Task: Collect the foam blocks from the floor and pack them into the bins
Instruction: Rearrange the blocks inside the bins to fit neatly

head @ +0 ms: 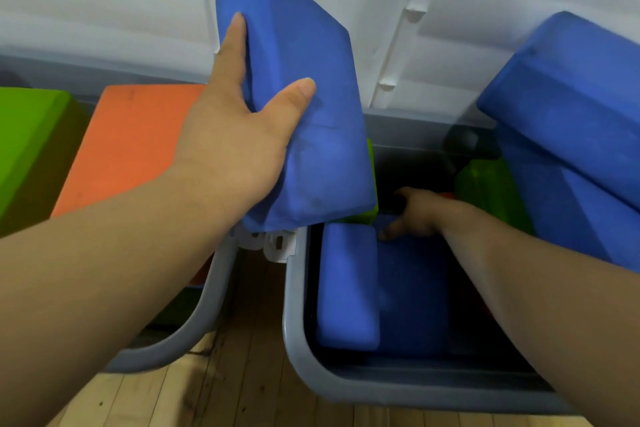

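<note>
Blue blocks (pixel 568 135) crowding right bin (pixel 294 308), white lids (pixel 398 10) behind

Blue foam blocks (pixel 301 107), orange block (pixel 128 146), green block (pixel 24 139), grey bins (pixel 294 305) (white lids (pixel 398 28))

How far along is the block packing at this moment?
Well underway. Done: orange block and green block sit in the left bin; blue blocks fill the right bin. In hand: left hand holds a blue block; right hand reaches inside. No loose blocks visible on the floor.
</note>
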Demonstrator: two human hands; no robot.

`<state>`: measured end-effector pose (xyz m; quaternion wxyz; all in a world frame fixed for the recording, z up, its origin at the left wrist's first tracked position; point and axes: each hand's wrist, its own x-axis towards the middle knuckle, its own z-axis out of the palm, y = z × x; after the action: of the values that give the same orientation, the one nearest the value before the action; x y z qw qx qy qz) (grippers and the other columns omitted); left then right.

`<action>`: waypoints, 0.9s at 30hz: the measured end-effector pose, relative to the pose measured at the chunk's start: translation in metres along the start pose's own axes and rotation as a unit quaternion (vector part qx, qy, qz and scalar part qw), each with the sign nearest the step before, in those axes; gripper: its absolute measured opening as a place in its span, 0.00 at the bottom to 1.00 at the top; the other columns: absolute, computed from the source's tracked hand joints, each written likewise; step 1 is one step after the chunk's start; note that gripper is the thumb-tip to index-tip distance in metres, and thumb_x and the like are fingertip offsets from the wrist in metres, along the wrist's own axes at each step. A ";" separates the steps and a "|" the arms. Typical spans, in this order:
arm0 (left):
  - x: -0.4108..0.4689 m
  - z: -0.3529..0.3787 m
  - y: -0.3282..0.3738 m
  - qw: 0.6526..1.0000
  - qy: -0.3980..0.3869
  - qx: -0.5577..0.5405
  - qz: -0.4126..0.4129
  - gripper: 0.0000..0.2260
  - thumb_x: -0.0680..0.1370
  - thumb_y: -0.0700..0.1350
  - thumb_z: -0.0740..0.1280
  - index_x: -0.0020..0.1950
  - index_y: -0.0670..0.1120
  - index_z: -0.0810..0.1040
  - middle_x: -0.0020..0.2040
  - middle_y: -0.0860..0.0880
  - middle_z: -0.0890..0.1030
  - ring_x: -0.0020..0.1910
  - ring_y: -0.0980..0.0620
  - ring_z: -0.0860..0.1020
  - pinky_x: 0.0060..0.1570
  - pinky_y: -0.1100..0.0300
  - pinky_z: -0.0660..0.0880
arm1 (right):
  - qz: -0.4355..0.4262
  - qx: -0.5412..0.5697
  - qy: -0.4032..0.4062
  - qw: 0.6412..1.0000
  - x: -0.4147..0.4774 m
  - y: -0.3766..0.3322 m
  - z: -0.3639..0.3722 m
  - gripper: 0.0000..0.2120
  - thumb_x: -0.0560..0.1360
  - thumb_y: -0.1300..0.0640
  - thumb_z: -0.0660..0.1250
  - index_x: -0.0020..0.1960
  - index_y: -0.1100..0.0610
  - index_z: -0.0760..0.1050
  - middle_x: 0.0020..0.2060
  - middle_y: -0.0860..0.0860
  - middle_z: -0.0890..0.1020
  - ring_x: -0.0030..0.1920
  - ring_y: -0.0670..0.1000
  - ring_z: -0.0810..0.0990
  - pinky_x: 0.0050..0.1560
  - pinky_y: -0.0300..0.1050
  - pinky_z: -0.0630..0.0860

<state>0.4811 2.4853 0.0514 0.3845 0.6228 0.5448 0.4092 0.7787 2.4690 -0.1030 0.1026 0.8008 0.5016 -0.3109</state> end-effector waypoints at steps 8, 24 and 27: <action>-0.006 -0.003 0.011 1.000 0.001 0.018 -0.026 0.37 0.79 0.62 0.68 0.82 0.65 0.50 0.76 0.63 0.67 0.67 0.58 0.74 0.66 0.58 0.73 | -0.024 -0.132 -0.026 0.991 -0.040 -0.009 -0.023 0.55 0.67 0.28 0.73 0.83 0.49 0.54 0.81 0.53 0.61 0.79 0.61 0.61 0.79 0.55 0.59; -0.096 -0.024 0.082 0.977 -0.034 0.196 -0.080 0.34 0.81 0.60 0.67 0.82 0.65 0.52 0.78 0.61 0.64 0.66 0.57 0.71 0.56 0.63 0.65 | 0.008 0.053 0.029 0.998 -0.158 0.004 0.004 0.46 0.80 0.36 0.62 0.82 0.45 0.32 0.81 0.64 0.51 0.77 0.66 0.61 0.73 0.56 0.64; -0.096 -0.034 0.070 0.982 -0.032 0.167 -0.078 0.35 0.81 0.58 0.67 0.83 0.61 0.53 0.66 0.65 0.67 0.47 0.68 0.71 0.44 0.79 0.65 | 0.002 0.017 0.014 1.000 -0.146 0.000 0.010 0.41 0.82 0.35 0.58 0.82 0.46 0.35 0.83 0.56 0.41 0.81 0.63 0.52 0.78 0.55 0.59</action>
<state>0.4680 2.3832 0.1195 0.3229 0.6466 0.6396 0.2617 0.7306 2.3558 -0.0234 0.0829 0.8073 0.4965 -0.3079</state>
